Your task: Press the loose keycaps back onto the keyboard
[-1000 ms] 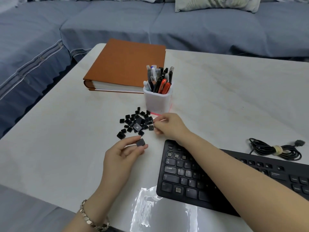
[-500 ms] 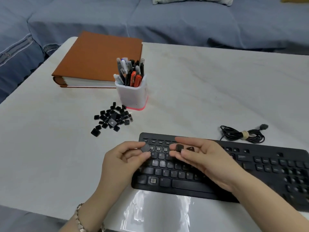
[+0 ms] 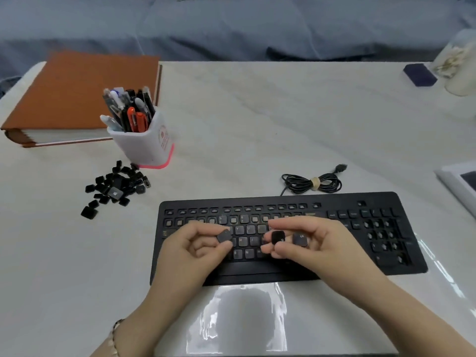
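Keycap (image 3: 224,236), small, black and square, is pinched between thumb and forefinger of the left hand (image 3: 195,253). The right hand (image 3: 316,243) grips two more keycaps (image 3: 278,237) in curled fingers. Both hands hover over the black keyboard (image 3: 360,225), where some sockets are bare. Farther left, a keycap pile (image 3: 116,188) lies beside the pen cup (image 3: 146,148).

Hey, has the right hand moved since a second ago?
Yes. The right hand left the keycap pile by the pen holder and came nearer, over the keyboard.
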Available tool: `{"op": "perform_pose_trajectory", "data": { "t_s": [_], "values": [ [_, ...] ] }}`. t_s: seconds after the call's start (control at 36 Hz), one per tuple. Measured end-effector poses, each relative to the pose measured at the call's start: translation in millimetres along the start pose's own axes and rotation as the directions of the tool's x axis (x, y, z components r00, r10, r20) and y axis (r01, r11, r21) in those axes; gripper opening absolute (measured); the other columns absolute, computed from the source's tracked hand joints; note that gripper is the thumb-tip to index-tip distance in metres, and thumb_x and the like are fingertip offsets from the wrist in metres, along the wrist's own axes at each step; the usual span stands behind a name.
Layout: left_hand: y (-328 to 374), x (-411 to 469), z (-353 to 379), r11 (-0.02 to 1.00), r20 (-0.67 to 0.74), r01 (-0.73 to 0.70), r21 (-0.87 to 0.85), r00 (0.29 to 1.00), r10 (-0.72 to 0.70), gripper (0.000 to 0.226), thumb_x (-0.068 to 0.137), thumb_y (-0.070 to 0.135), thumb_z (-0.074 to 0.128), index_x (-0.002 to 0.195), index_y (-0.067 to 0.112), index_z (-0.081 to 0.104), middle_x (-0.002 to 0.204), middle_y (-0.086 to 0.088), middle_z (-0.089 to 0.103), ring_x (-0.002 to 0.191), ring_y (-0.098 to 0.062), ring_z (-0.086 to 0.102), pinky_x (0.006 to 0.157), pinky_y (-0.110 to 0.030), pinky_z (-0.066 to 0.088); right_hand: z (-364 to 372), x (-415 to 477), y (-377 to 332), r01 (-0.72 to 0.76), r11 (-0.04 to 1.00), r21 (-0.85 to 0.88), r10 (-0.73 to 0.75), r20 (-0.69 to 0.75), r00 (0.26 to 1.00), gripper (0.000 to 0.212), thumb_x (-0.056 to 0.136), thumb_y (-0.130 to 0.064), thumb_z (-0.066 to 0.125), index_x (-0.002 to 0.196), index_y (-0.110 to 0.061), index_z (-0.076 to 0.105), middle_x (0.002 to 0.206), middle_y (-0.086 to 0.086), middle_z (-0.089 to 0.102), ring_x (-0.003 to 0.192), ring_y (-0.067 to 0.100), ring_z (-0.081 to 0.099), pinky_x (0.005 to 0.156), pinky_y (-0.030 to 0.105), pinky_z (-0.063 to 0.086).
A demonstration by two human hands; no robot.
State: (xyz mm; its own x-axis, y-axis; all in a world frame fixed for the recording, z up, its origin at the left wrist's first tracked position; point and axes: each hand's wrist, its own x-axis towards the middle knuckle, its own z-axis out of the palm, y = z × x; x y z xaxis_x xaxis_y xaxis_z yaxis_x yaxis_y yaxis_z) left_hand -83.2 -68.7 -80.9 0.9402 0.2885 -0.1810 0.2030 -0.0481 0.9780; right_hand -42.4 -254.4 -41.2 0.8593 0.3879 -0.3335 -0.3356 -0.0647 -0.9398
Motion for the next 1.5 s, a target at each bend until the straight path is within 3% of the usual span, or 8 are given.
{"op": "perform_pose_trajectory", "data": {
  "t_s": [0.19,0.39,0.47,0.86,0.97,1.17,1.33,1.5],
  "values": [
    [-8.5,-1.4,20.7,0.993,0.063,0.078,0.086,0.994,-0.084,0.020,0.072,-0.007,0.074,0.078,0.007,0.061,0.050,0.005,0.055,0.049,-0.003,0.047,0.053,-0.009,0.041,-20.4,-9.0,17.3,0.009,1.000,0.024,-0.007,-0.092,0.996,0.026,0.080,0.012,0.058,0.090,-0.010,0.068,0.086,0.028,0.059,0.065,0.020,0.070,0.059,0.018,0.054],
    [-14.7,-0.5,46.3,0.976,0.136,0.107,0.191,0.982,-0.134,0.030,0.077,-0.005,0.070,0.085,0.023,0.067,0.074,-0.002,0.066,0.064,-0.019,0.066,0.074,-0.024,0.049,-56.9,-18.2,42.2,-0.071,0.997,0.026,0.076,-0.295,0.953,0.014,0.076,0.010,0.064,0.087,0.000,0.063,0.064,0.012,0.066,0.056,0.018,0.068,0.050,0.017,0.051],
    [-12.0,0.0,58.6,0.971,0.211,0.113,0.210,0.965,-0.158,0.028,0.082,-0.002,0.067,0.088,0.025,0.067,0.067,-0.011,0.071,0.062,-0.007,0.065,0.074,-0.021,0.047,-75.2,-24.5,50.4,-0.079,0.992,-0.096,0.041,-0.349,0.936,0.015,0.074,0.007,0.068,0.085,-0.002,0.063,0.057,0.002,0.064,0.054,0.012,0.064,0.048,0.017,0.049],
    [-16.5,7.8,104.8,0.971,0.245,0.169,0.170,0.947,-0.208,0.016,0.079,-0.007,0.068,0.083,0.008,0.062,0.077,-0.005,0.071,0.074,-0.027,0.071,0.076,-0.039,0.057,-128.9,-45.8,71.3,-0.070,0.997,0.044,0.083,-0.535,0.841,0.018,0.078,0.005,0.065,0.082,-0.012,0.069,0.078,0.005,0.073,0.071,0.009,0.068,0.064,0.014,0.053],
    [-14.6,7.6,109.6,0.966,0.232,0.145,0.216,0.953,-0.195,0.019,0.075,-0.002,0.075,0.083,0.009,0.062,0.083,-0.010,0.070,0.061,-0.019,0.069,0.067,-0.025,0.056,-142.0,-49.3,72.5,-0.049,0.998,0.044,0.066,-0.596,0.800,0.012,0.076,-0.004,0.070,0.085,-0.012,0.068,0.075,0.005,0.073,0.068,0.004,0.066,0.060,0.009,0.048],
    [-15.8,10.2,111.8,0.969,0.216,0.119,0.215,0.962,-0.166,0.022,0.073,-0.003,0.076,0.082,0.008,0.059,0.072,-0.001,0.072,0.059,-0.019,0.066,0.059,-0.020,0.054,-159.3,-45.8,69.4,-0.084,0.985,-0.150,-0.038,-0.667,0.744,0.015,0.074,-0.012,0.074,0.083,-0.014,0.063,0.070,0.013,0.071,0.064,0.008,0.062,0.061,0.018,0.041],
    [-18.5,10.4,112.0,0.963,0.204,0.105,0.247,0.966,-0.158,0.022,0.073,-0.001,0.077,0.082,0.011,0.060,0.074,0.000,0.072,0.062,-0.023,0.068,0.063,-0.024,0.054,-160.8,-42.6,68.4,-0.064,0.917,-0.393,-0.210,-0.614,0.761,0.022,0.070,-0.013,0.078,0.076,-0.016,0.058,0.055,0.016,0.057,0.051,0.006,0.044,0.054,0.007,0.034],
    [-20.5,10.1,112.5,0.960,0.194,0.113,0.256,0.967,-0.166,0.024,0.071,0.001,0.078,0.079,0.015,0.060,0.075,0.002,0.072,0.066,-0.024,0.068,0.070,-0.028,0.054,-157.0,-42.1,70.4,0.007,0.910,-0.416,-0.269,-0.576,0.772,0.024,0.068,-0.004,0.078,0.072,-0.017,0.058,0.048,-0.009,0.050,0.051,0.004,0.044,0.055,0.007,0.033]
  ]
}}
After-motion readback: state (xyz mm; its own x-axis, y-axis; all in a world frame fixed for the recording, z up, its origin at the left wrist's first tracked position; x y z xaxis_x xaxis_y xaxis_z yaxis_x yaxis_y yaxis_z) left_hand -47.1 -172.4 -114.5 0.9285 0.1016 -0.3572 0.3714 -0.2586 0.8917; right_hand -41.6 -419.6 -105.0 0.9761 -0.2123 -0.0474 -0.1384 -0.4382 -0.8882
